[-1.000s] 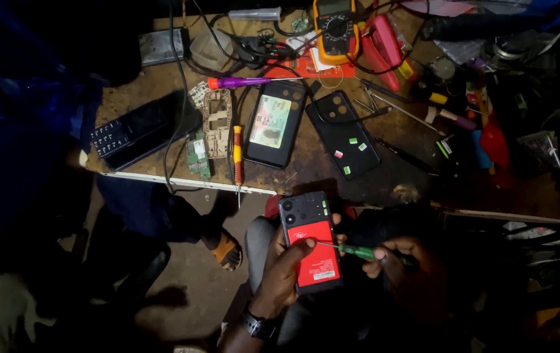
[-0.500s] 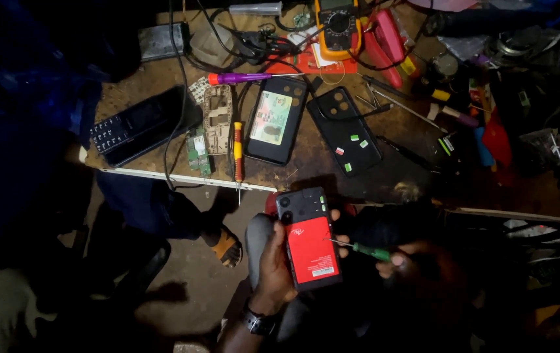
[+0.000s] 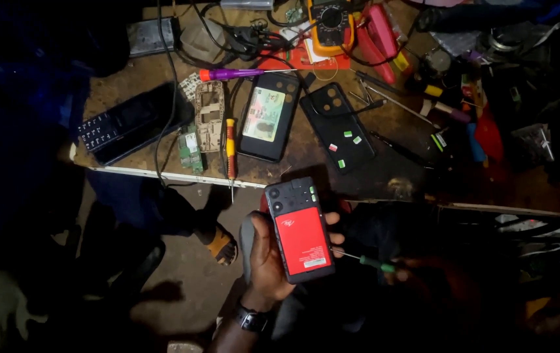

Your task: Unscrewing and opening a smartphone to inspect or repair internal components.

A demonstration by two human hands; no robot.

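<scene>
My left hand [image 3: 268,258] holds a small phone [image 3: 298,229] with its back cover off, showing a red battery and a black upper section. The phone is upright, below the table's front edge. My right hand [image 3: 417,273], dim in shadow, grips a thin screwdriver with a green handle [image 3: 376,263]. Its metal tip points left and sits close to the phone's right side. A wristwatch [image 3: 252,319] is on my left wrist.
The wooden table [image 3: 384,131] carries a black keypad phone [image 3: 123,124], a circuit board [image 3: 209,117], a red-and-yellow screwdriver [image 3: 231,150], a purple screwdriver [image 3: 234,74], a phone with a card on it [image 3: 268,117], a black phone cover [image 3: 337,125], a yellow multimeter [image 3: 331,19] and cables. Another person's sandalled foot [image 3: 218,243] is on the floor at left.
My right hand with the green screwdriver has drawn back to the right and lower, away from the phone's middle. The phone has tilted slightly in my left hand.
</scene>
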